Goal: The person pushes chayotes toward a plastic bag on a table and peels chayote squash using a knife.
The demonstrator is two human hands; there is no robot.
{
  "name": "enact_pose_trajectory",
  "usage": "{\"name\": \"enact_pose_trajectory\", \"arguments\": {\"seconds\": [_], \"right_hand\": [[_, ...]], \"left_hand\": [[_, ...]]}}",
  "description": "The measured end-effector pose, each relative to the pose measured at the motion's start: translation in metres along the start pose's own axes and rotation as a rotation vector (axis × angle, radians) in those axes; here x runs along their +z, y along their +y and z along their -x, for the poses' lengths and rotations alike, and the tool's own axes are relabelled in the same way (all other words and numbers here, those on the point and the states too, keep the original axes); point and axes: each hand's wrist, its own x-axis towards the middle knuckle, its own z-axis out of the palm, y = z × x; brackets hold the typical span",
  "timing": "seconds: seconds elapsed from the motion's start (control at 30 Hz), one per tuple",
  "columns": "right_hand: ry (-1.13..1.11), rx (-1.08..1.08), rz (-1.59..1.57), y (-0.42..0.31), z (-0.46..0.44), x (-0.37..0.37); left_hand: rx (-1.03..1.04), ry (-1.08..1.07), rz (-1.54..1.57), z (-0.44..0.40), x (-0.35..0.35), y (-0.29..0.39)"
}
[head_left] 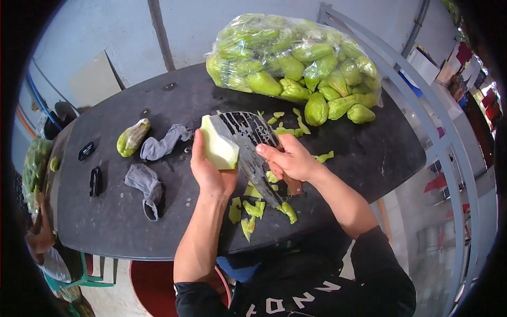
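My left hand point(212, 178) is wrapped round a pale, peeled chayote point(219, 148) with flat cut faces. My right hand point(291, 158) grips a broad knife point(248, 138) like a cleaver, its wooden handle partly covered by the fingers. The wet, dark blade stands right beside the chayote; whether they touch I cannot tell. Green peel strips point(254, 208) lie scattered on the dark table point(185, 232) below and behind my hands. Beyond them, a clear plastic bag point(274, 53) bulges with green chayotes, and a few loose chayotes point(317, 109) rest at its open end.
To the left lie a whole chayote point(132, 138), two crumpled grey sock-like cloths point(145, 182) and two small black objects point(95, 181). Beneath the near edge stands a red tub point(150, 285). A metal rail point(449, 132) runs along the right. Another person's arm point(43, 224) shows far left.
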Motion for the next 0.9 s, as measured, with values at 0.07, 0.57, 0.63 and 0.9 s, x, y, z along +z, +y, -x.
{"name": "enact_pose_trajectory", "arguments": {"seconds": [0.07,0.57,0.63,0.9], "right_hand": [[0.007,-0.004,-0.016,0.000,0.000,-0.001],[0.034,0.005,-0.135,-0.009,0.001,-0.010],[0.084,-0.052,-0.205,-0.013,0.005,-0.019],[0.239,-0.840,1.063,-0.015,0.024,0.054]], "left_hand": [[-0.040,0.014,-0.022,0.005,0.005,-0.002],[-0.046,0.109,0.033,0.008,0.025,0.003],[-0.003,-0.088,0.064,0.001,0.010,0.012],[0.449,-0.116,0.099,-0.010,-0.008,0.029]]}}
